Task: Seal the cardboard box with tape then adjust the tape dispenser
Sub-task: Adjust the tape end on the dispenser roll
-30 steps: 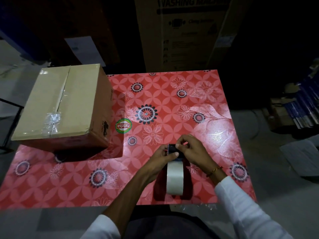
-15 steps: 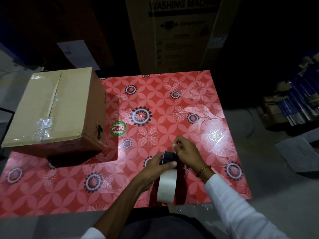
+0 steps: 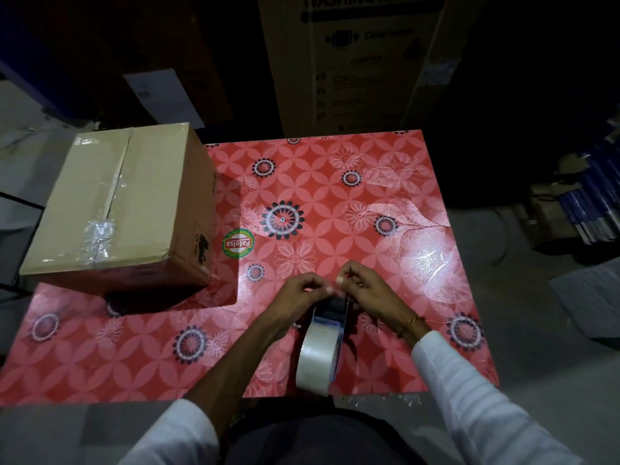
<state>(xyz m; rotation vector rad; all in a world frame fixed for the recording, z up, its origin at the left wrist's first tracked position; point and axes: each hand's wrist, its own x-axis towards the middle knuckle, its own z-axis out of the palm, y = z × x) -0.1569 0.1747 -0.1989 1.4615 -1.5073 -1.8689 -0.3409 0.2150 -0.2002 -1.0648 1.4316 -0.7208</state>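
Observation:
A tape dispenser [image 3: 327,344] with a roll of clear tape stands near the table's front edge. My left hand [image 3: 300,297] and my right hand [image 3: 365,290] meet just above its dark head, each pinching the loose end of the clear tape between thumb and fingers. The cardboard box [image 3: 117,209] sits on the table's left side, closed, with crinkled clear tape along part of its top seam.
The table [image 3: 335,196] has a red floral cover with a round green sticker [image 3: 238,244]. A tall washing machine carton [image 3: 352,62] stands behind it. Stacked blue items [image 3: 590,203] lie on the floor to the right.
My left hand let go of the dispenser's head and rose to join my right hand at the tape end. The dispenser stayed near the front edge.

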